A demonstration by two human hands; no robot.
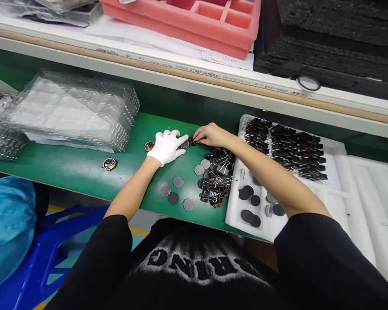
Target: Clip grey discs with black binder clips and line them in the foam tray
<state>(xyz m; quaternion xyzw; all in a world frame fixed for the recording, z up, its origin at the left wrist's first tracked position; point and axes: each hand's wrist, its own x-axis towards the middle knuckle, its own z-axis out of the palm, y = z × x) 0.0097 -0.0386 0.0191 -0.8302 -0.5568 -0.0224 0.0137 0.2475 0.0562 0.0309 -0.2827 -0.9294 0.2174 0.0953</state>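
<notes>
My left hand (168, 147), in a white glove, has its thumb and index finger around a grey round disc (184, 144); its other fingers are spread over the green table. My bare right hand (212, 136) pinches a small black binder clip (191, 141) at the right edge of that disc. Partly under the glove's left side is a round watch-like part (149, 146) with an orange and dark inside. A similar watch-like part (109, 163) lies farther left. Just below my right wrist is a heap of black binder clips (217, 176) with silver handles.
Several loose grey discs (178, 182) lie near the table's front edge. Stacked clear plastic trays (84, 112) stand at left. A white foam board (234, 215) at right bears rows of binder clips (294, 148) and dark discs (246, 192). A shelf (181, 73) overhangs the back.
</notes>
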